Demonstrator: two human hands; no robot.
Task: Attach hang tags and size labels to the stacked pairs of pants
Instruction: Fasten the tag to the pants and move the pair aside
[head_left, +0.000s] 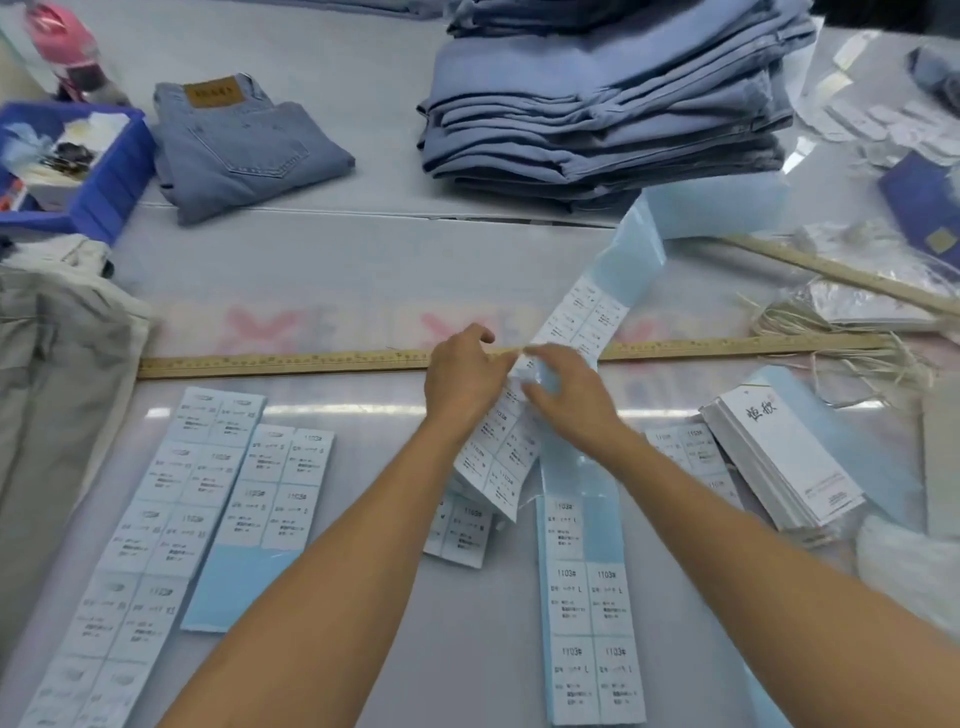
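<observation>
A long strip of size labels on blue backing (587, 312) runs from the back right down to the middle of the table. My left hand (462, 379) and my right hand (566, 395) both pinch this strip just over the wooden ruler (291, 362). Cut label strips (182, 499) lie flat at the left, and another strip (592, 613) lies under my right forearm. A stack of white hang tags (784, 457) sits at the right. A tall pile of folded blue pants (608, 98) stands at the back, with a single folded pair of jeans (239, 145) to its left.
A blue plastic bin (104, 197) of small items stands at the far left, beside a pink bottle (62, 47). Grey fabric (57, 395) drapes the left edge. Straw-coloured strings (852, 358), a second ruler (841, 275) and plastic bags lie at the right.
</observation>
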